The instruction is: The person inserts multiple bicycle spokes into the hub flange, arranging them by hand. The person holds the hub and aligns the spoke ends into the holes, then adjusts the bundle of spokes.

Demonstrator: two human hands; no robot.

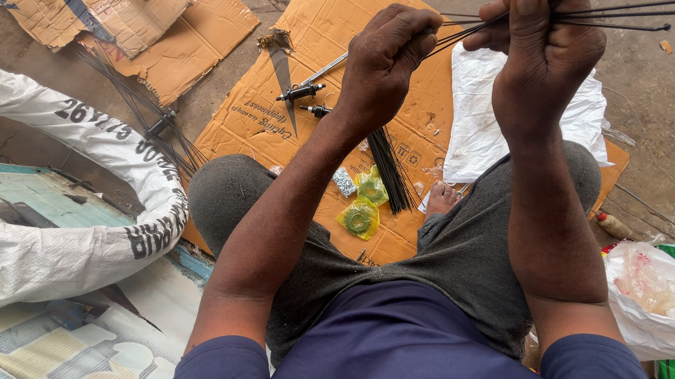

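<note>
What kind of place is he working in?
Likely a bicycle repair spot on the ground outdoors. Both hands, left and right, hold thin black spokes; a wrapped tyre and axle parts lie on flattened cardboard.

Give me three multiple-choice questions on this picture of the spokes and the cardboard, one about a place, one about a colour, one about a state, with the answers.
1. Where does the loose bundle of thin black metal spokes lie?
A. on the brown cardboard sheet
B. inside the white tyre wrapping
C. on the white plastic sheet

2. What colour are the small plastic packets beside that bundle?
A. red
B. yellow-green
C. black

3. How do the hands stand?
A. both open and flat
B. only one grips
C. both closed around spokes

Answers:
1 A, the bundle rests on the brown cardboard sheet between the knees.
2 B, the packets show yellow-green.
3 C, the left hand and the right hand are both closed on the held black spokes, raised above the floor.
</note>
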